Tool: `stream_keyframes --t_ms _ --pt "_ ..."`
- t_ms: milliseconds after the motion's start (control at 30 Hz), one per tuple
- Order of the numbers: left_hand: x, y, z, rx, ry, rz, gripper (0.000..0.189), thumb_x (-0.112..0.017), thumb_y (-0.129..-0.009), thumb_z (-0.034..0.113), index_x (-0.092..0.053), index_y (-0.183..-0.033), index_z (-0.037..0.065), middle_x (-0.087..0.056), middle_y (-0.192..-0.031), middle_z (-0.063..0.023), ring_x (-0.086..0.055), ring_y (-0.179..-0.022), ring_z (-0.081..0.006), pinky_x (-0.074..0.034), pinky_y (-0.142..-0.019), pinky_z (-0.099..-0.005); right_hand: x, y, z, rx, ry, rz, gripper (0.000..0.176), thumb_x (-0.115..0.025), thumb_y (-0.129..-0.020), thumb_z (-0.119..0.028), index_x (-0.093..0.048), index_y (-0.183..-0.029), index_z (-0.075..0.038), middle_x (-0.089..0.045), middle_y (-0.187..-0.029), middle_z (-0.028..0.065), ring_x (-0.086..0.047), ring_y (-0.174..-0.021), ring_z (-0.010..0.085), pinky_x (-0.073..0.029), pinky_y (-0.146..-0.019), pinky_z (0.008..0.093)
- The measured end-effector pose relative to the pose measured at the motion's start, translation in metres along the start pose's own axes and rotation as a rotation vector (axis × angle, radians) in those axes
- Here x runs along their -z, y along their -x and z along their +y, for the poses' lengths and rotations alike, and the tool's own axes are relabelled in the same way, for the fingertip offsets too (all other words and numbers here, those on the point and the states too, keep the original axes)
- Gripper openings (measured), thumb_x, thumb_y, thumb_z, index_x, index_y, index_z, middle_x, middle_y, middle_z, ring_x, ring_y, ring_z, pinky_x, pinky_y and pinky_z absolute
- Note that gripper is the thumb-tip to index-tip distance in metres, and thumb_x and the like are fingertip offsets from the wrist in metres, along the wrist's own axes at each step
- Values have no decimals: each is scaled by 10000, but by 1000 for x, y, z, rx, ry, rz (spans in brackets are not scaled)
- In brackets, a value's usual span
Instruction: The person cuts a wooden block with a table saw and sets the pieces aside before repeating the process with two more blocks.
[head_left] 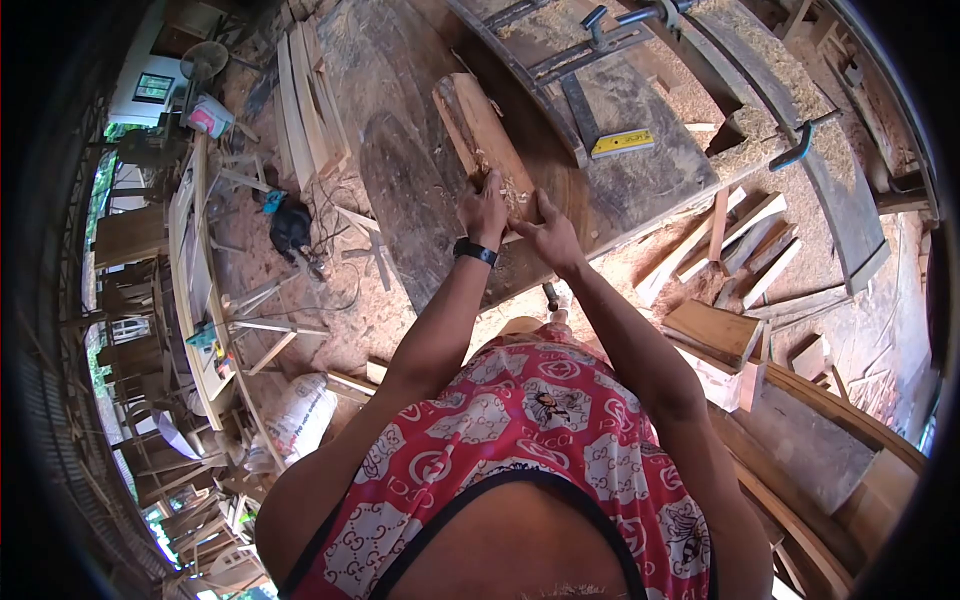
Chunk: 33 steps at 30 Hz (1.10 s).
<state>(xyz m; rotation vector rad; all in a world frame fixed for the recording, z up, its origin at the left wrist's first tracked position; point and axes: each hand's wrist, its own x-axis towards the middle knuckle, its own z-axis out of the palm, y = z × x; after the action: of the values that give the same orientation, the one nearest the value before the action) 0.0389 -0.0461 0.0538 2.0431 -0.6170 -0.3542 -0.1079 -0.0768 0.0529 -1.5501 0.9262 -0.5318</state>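
A thick wooden block (485, 125) lies lengthwise on the dark workbench (400, 180), with wood shavings on its near end. My left hand (484, 210), with a black band on the wrist, is closed at the left side of the block's near end; what its fingers hold, if anything, is hidden. On the right side of the same end, my right hand (550, 234) has its thumb and fingers bent around the edge, gripping the block. Both hands are close together, with shavings between them. A try square with a yellow part (622, 143) rests on the bench to the right.
A clamp (793, 148) grips a curved board on the right. Offcuts (720, 245) and thick timber (715, 330) lie below the bench's right side. Long boards (308, 100) lean at the upper left. A dark power tool (291, 228) and cables are on the floor.
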Motion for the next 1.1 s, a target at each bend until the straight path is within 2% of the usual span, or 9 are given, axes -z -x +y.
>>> stream_keyframes --t_ms 200,267,367,567,700,767,833,967,1100 --pt "-3 -3 5 66 16 -24 480 -602 -923 385 -663 -1087 -62 -690 -1081 -280 -657 -1027 -429 -510 -864 -440 1 -8 4 -16 19 -11 994 -757 -791 -431 -318 -1458 161 -562 -1307 358 -571 -1244 417 -446 -1035 394" --pt "-4 -6 7 155 -22 -50 534 -604 -919 411 -651 -1098 -90 -682 -1083 -302 -650 -1039 -441 -511 -866 -444 1 -11 6 -4 29 1 995 -757 -790 -432 -319 -1459 160 -553 -1319 360 -563 -1252 421 -442 -1040 396" --pt "-17 -26 -33 125 -18 -4 590 -604 -912 449 -651 -1092 -110 -674 -1081 -323 -649 -1039 -453 -513 -864 -455 1 -14 3 -10 37 -10 989 -735 -802 -429 -306 -1458 174 -511 -1368 374 -520 -1316 407 -386 -1097 374" --pt "-13 -27 -14 109 -122 8 621 -608 -896 496 -676 -1050 -101 -681 -1051 -322 -661 -1013 -456 -521 -858 -465 -3 -20 5 -21 20 4 1000 -738 -802 -448 -306 -1461 168 -567 -1301 369 -567 -1260 412 -426 -1059 379" --pt "-14 -35 -16 92 -65 -2 629 -612 -894 510 -684 -1036 -98 -688 -1028 -317 -667 -997 -457 -528 -851 -465 -5 -15 6 -15 81 38 921 -725 -837 -426 -344 -1454 143 -613 -1232 354 -611 -1204 397 -476 -994 407" --pt "-15 -41 -17 71 -175 7 637 -615 -894 520 -688 -1030 -98 -689 -1019 -317 -669 -993 -456 -531 -845 -466 -5 -13 16 15 117 64 889 -724 -849 -407 -354 -1456 127 -623 -1220 345 -623 -1190 385 -489 -974 417" --pt "-22 -51 -31 80 -130 21 641 -617 -893 523 -689 -1029 -99 -688 -1022 -319 -668 -994 -456 -530 -845 -465 12 13 -11 13 -64 -20 849 -729 -861 -374 -360 -1468 90 -627 -1223 328 -629 -1175 390 -509 -947 426" --pt "-24 -59 -33 96 -102 52 630 -628 -891 514 -692 -1018 -100 -687 -1026 -318 -668 -998 -454 -531 -846 -462 27 59 20 87 58 14 832 -739 -875 -318 -337 -1495 63 -599 -1298 299 -637 -1165 375 -528 -922 410" --pt "-16 -53 -5 55 -45 65 609 -634 -894 502 -697 -1019 -91 -691 -1035 -308 -667 -1006 -451 -531 -852 -459 68 120 30 -154 -160 -71 755 -716 -917 -209 -328 -1519 32 -508 -1439 243 -616 -1195 296 -548 -918 371"
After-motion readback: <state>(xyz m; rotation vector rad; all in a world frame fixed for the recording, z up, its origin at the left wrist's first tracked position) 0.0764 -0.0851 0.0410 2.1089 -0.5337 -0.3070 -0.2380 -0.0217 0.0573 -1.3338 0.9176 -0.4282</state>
